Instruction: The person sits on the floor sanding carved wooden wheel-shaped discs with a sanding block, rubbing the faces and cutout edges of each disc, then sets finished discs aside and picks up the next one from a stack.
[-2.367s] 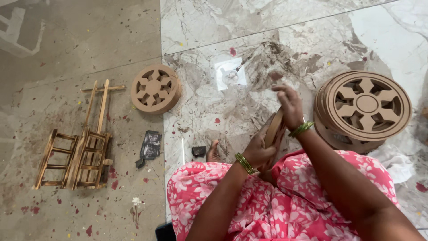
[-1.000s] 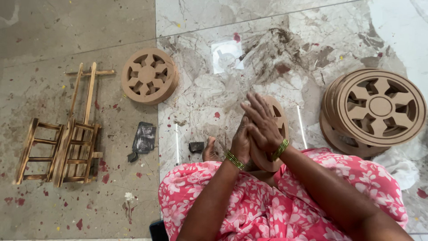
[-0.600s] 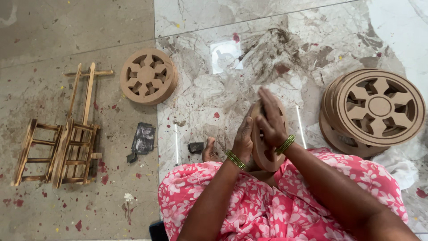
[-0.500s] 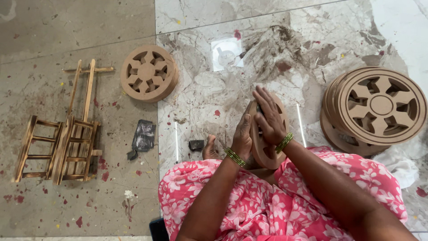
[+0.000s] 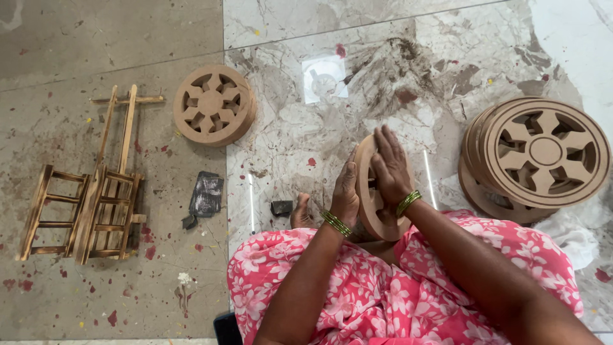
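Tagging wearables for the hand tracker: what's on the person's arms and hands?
Both forearms are bare, no sleeves showing. The left hand has thin green-and-gold bangles at the wrist; the right hand has matching ones. No gloves, and no rings that I can make out. Pink floral garment below.

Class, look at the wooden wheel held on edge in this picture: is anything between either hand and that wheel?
Nothing visible. The left hand lies flat on one face of the wheel and the right hand on the other, so both palms touch it directly.
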`<control>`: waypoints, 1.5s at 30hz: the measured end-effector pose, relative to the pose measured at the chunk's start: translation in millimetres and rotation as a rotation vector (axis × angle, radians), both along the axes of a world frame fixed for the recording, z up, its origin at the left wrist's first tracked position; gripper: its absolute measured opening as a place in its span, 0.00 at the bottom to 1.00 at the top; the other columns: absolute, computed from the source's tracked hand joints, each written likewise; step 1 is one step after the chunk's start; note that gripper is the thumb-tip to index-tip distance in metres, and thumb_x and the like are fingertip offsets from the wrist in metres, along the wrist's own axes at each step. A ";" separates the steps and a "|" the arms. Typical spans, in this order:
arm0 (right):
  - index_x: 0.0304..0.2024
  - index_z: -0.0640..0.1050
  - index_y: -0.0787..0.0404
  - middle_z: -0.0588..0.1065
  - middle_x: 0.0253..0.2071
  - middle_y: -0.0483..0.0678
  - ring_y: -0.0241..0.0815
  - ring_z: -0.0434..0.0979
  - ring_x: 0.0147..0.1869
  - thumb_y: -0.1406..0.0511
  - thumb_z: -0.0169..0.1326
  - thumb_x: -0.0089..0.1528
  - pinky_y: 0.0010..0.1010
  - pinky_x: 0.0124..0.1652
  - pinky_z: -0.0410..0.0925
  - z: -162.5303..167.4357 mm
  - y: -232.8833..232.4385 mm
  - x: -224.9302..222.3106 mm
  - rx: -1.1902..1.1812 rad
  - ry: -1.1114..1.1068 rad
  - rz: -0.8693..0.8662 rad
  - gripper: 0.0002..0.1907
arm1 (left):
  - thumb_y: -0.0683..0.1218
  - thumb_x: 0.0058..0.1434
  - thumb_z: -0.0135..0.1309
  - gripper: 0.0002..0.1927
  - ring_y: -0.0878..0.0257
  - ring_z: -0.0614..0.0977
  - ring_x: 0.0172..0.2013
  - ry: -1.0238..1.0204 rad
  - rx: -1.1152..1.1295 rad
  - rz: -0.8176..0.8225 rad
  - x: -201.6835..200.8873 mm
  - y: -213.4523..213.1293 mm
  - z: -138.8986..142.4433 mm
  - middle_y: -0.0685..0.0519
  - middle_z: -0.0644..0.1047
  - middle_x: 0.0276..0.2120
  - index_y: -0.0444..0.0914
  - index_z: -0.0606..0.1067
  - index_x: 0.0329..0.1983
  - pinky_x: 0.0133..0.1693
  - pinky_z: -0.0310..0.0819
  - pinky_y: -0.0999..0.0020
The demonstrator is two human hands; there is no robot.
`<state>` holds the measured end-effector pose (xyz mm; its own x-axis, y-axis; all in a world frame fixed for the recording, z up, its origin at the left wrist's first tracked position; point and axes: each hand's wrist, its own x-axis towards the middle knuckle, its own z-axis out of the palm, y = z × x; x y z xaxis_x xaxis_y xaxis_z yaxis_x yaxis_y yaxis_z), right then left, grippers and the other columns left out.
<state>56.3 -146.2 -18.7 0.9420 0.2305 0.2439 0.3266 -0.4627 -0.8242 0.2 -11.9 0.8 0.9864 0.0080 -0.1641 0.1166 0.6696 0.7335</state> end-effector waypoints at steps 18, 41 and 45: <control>0.69 0.67 0.61 0.69 0.62 0.54 0.46 0.71 0.59 0.65 0.43 0.63 0.38 0.62 0.69 -24.3 -29.0 31.4 1.195 0.605 -0.223 0.29 | 0.61 0.73 0.41 0.34 0.61 0.73 0.63 0.093 0.052 0.161 2.4 4.6 3.6 0.49 0.70 0.66 0.34 0.62 0.73 0.63 0.66 0.67; 0.75 0.58 0.56 0.51 0.79 0.54 0.54 0.46 0.82 0.57 0.38 0.71 0.44 0.74 0.44 -10.2 5.9 -21.9 -0.070 0.205 0.155 0.30 | 0.53 0.72 0.44 0.27 0.57 0.78 0.56 0.088 -0.033 0.279 9.9 19.5 8.8 0.46 0.73 0.60 0.33 0.65 0.69 0.54 0.76 0.62; 0.75 0.57 0.57 0.50 0.79 0.53 0.53 0.44 0.83 0.56 0.37 0.71 0.44 0.74 0.43 -12.2 5.1 -23.6 -0.097 0.213 0.167 0.31 | 0.52 0.72 0.43 0.27 0.57 0.77 0.56 0.098 -0.011 0.293 10.9 18.3 11.2 0.46 0.73 0.60 0.35 0.65 0.70 0.54 0.75 0.61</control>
<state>32.7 -141.1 -30.9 0.9168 0.3992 0.0139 0.2290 -0.4968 -0.8371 11.1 6.5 12.0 0.9219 0.2875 -0.2595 -0.0130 0.6926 0.7212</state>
